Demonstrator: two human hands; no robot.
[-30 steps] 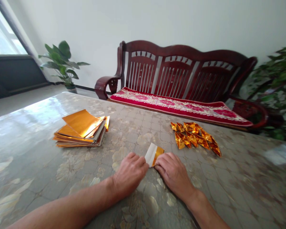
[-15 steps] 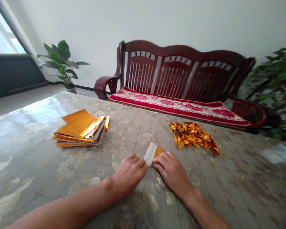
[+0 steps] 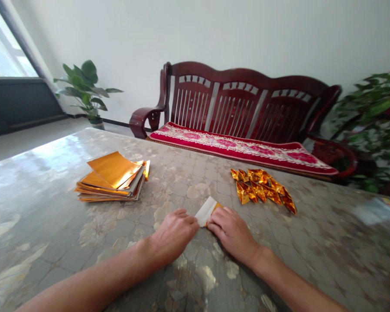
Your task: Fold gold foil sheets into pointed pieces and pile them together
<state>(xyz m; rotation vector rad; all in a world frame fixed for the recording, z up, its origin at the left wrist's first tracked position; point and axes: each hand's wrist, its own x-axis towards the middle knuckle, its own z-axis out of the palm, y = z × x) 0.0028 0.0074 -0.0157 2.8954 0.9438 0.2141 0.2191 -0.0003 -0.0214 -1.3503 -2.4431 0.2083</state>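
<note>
A partly folded sheet of gold foil paper [image 3: 205,211], its pale backing facing up, lies on the table between my hands. My left hand [image 3: 178,229] is closed at its lower left edge, fingertips touching the paper. On the gold side at the right, my right hand [image 3: 231,229] is closed with thumb and fingers pinching the edge. Parts of the paper are hidden under the fingers. Left of my hands rests a stack of gold paper sheets [image 3: 113,171]. Several folded gold paper pieces [image 3: 263,186] sit in rows at the right.
The table [image 3: 117,229] has a patterned, glossy cover. A clear plastic bag [image 3: 377,211] lies near its right edge. Beyond the table stands a dark red wooden bench [image 3: 240,102] with a red floral cushion [image 3: 243,149]. Potted plants [image 3: 86,86] flank it.
My right fingers now cover more of the gold strip, so less gold shows. My left fingers have flattened a little at the paper's edge. The camera view has tilted slightly.
</note>
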